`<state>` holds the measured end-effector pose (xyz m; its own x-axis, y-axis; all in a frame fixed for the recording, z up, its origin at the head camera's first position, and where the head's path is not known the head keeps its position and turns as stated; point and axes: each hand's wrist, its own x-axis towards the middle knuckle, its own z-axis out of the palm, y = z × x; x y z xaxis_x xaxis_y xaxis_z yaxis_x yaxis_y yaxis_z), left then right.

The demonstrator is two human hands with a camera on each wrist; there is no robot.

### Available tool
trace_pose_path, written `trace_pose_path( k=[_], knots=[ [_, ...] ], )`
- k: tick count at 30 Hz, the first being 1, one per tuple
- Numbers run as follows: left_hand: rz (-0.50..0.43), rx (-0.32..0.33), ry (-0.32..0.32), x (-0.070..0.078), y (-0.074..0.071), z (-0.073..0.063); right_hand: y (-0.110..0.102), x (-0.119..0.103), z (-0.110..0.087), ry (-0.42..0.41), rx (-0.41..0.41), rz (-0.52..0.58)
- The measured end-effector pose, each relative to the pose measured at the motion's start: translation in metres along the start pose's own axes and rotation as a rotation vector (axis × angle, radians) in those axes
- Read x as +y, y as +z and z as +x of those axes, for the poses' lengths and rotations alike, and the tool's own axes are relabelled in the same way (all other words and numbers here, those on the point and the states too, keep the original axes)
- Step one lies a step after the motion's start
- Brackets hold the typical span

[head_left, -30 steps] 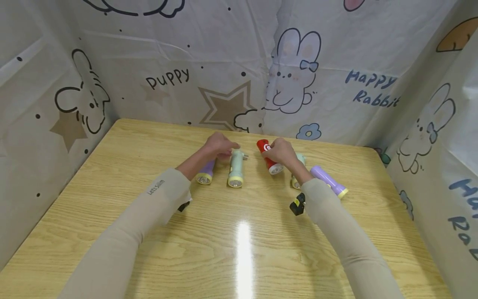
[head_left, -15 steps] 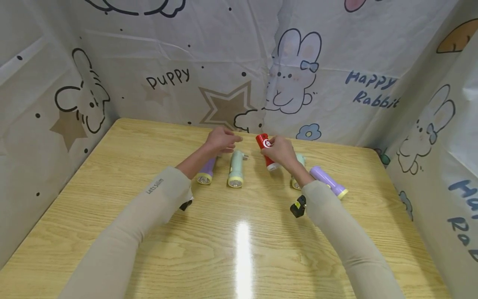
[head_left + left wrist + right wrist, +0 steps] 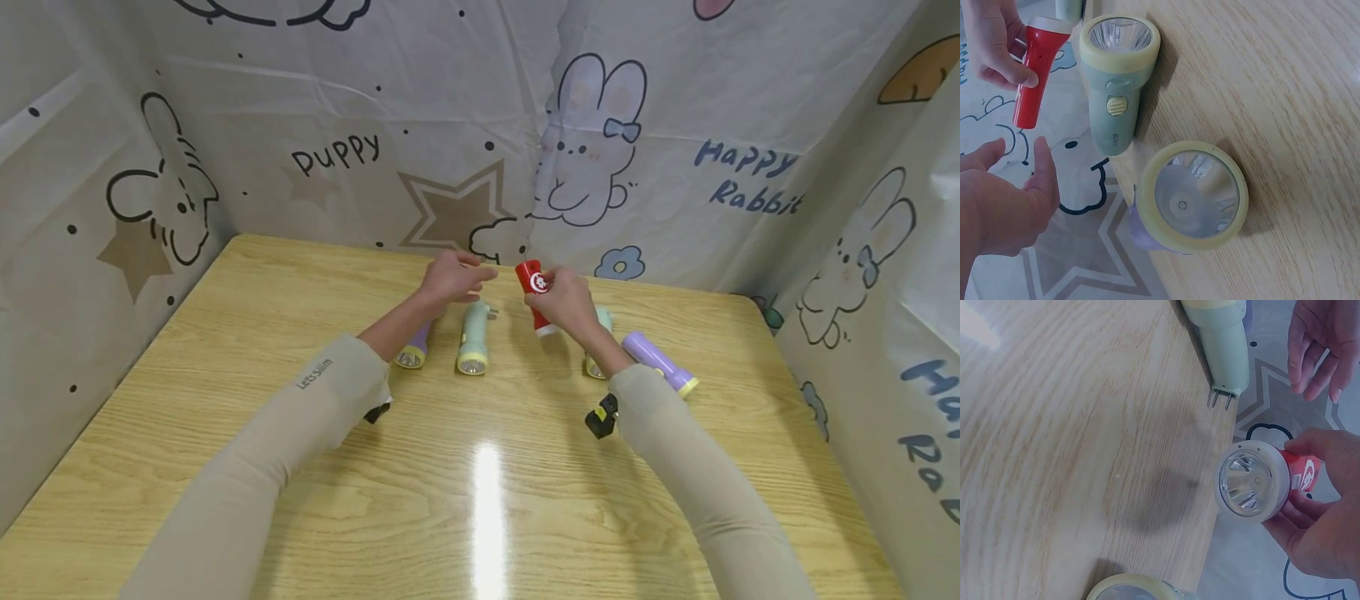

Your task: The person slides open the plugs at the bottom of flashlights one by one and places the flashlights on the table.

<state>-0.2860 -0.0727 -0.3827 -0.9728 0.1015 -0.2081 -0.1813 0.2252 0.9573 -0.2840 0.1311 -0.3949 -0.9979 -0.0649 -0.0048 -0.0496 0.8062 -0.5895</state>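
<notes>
Head view: near centre, my right hand (image 3: 564,302) grips the red-and-white cylindrical plastic flashlight (image 3: 533,281); my left hand (image 3: 452,279), fingers loosely extended, holds nothing. Left wrist view: upper left, its glossy barrel (image 3: 1032,101) looks stiff, light, somewhat slippery; I judge mid-barrel the best hold. Right wrist view: right of centre, its clear lens (image 3: 1247,483) is probably fragile. No container shows.

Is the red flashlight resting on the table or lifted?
Lifted: the right hand holds the red flashlight; the right wrist view shows a shadow on the table, apart from it.
</notes>
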Motion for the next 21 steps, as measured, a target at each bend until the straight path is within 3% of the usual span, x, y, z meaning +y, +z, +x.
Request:
trace_pose_path(
  k=[8,21],
  knots=[
    [0.034,0.021,0.021,0.000,0.005,0.000,-0.002,-0.002,-0.004,-0.029,0.024,0.045],
    [0.033,-0.007,0.108,-0.003,0.013,-0.001,-0.001,-0.004,-0.007,-0.050,0.059,0.074]
  ],
)
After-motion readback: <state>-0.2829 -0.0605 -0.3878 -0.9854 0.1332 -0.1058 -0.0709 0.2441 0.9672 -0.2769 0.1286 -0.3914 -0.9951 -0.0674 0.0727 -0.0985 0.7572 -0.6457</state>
